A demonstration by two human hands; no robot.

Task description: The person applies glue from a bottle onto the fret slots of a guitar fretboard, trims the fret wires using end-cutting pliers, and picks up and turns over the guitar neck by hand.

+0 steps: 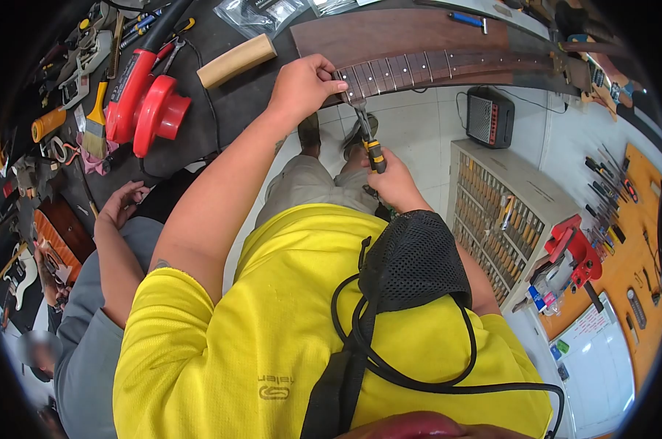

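A fretted guitar neck [408,72] lies along the bench edge, its dark fretboard facing up. My left hand [307,84] is at the neck's left end, thumb and fingers closed on that end. Below the same end, my right hand [398,181] is wrapped round the yellow and black handles of pliers [373,150]. The jaws of the pliers reach up to the neck's near edge, close to my left thumb. Whether they grip a fret is too small to tell. A wooden block [237,61] lies left of the neck.
A red blower [144,102] and a brush [95,124] lie on the bench at left. Beside me at left is a person in grey [100,322]. A drawer cabinet [503,212], a small amplifier [490,117] and a red vise [576,256] stand at right.
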